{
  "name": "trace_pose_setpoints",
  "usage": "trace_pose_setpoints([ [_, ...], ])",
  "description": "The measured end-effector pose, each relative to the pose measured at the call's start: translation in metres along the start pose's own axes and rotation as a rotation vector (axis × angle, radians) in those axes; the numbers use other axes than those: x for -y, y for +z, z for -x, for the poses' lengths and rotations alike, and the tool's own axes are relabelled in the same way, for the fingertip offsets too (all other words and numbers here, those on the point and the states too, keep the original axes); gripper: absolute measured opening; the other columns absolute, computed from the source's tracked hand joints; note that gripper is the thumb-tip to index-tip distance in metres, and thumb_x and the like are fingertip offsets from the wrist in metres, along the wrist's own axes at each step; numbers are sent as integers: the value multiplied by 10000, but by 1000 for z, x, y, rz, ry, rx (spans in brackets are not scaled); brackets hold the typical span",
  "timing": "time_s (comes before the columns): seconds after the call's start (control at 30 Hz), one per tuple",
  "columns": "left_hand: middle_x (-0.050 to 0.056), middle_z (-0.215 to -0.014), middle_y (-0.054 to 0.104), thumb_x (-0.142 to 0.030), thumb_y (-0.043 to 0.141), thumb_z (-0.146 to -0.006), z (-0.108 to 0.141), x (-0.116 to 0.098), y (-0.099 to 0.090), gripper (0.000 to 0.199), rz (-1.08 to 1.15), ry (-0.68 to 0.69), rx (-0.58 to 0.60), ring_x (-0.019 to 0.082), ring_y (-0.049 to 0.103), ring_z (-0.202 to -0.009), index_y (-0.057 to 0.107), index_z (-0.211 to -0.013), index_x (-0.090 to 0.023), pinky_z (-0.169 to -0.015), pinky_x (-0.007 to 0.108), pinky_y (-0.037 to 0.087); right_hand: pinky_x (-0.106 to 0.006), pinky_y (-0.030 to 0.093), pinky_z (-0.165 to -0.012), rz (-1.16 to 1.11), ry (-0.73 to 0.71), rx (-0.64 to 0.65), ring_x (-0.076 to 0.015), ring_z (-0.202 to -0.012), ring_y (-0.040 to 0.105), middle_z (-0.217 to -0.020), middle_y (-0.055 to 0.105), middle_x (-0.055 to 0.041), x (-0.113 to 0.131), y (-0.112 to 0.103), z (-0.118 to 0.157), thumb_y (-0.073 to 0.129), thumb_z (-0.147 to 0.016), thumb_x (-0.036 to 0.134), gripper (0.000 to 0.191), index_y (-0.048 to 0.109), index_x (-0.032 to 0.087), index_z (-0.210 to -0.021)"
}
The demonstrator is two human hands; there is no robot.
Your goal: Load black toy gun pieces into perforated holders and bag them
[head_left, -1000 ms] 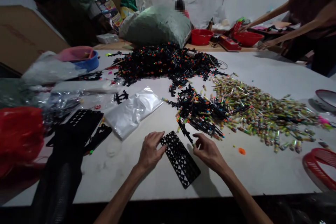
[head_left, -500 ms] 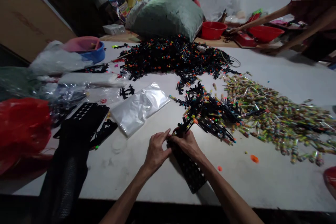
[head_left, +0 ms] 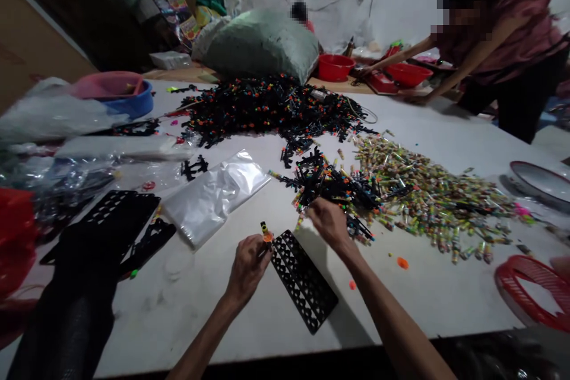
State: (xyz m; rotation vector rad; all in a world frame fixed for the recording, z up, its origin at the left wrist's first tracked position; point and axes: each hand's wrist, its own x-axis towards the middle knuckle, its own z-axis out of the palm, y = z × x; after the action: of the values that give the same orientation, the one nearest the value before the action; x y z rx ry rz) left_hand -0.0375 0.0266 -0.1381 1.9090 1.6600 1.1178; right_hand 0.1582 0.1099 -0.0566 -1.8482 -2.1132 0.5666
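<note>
Left hand (head_left: 248,264) closed on a small toy piece (head_left: 266,237), right hand (head_left: 329,221) at the dark heap (head_left: 312,177), perforated black tray (head_left: 307,288) between.
Piece stood up out of the left fingers, orange and yellow parts showing, lower end hidden in the grip; hand just beside the tray's far left corner. Tray lay flat, slantwise, near the front edge of the table (head_left: 214,320). Right fingers curled, blurred, over the heap's near side; could not tell whether they held anything. Clear-and-yellow pieces (head_left: 431,196) spread toward the right edge. Left front corner: black object (head_left: 66,309), outline hard to make out; red bag (head_left: 15,237) cut off by the frame. Red basket (head_left: 505,285) by the right front corner, far side partly obscured.
</note>
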Motion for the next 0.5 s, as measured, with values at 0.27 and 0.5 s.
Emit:
trace_pose_setpoints([
  [0.27,47,-942,650,-293,512,-828,3,7,3,200,-2,56,13,196,594,-909,591,-999,-226,-801,361,483,-274,389,-551,-323,426,-168,-206,-624,589,-586,600,-58,-31,14,-16,539,-700,400,248,584,175,-606],
  [0.5,56,-960,645,-293,514,-825,3,4,1,200,11,28,47,186,606,-891,598,-989,-216,-779,349,491,-211,356,-430,-948,175,81,-95,-452,465,-590,504,52,-23,18,49,520,-704,312,130,466,195,-725],
])
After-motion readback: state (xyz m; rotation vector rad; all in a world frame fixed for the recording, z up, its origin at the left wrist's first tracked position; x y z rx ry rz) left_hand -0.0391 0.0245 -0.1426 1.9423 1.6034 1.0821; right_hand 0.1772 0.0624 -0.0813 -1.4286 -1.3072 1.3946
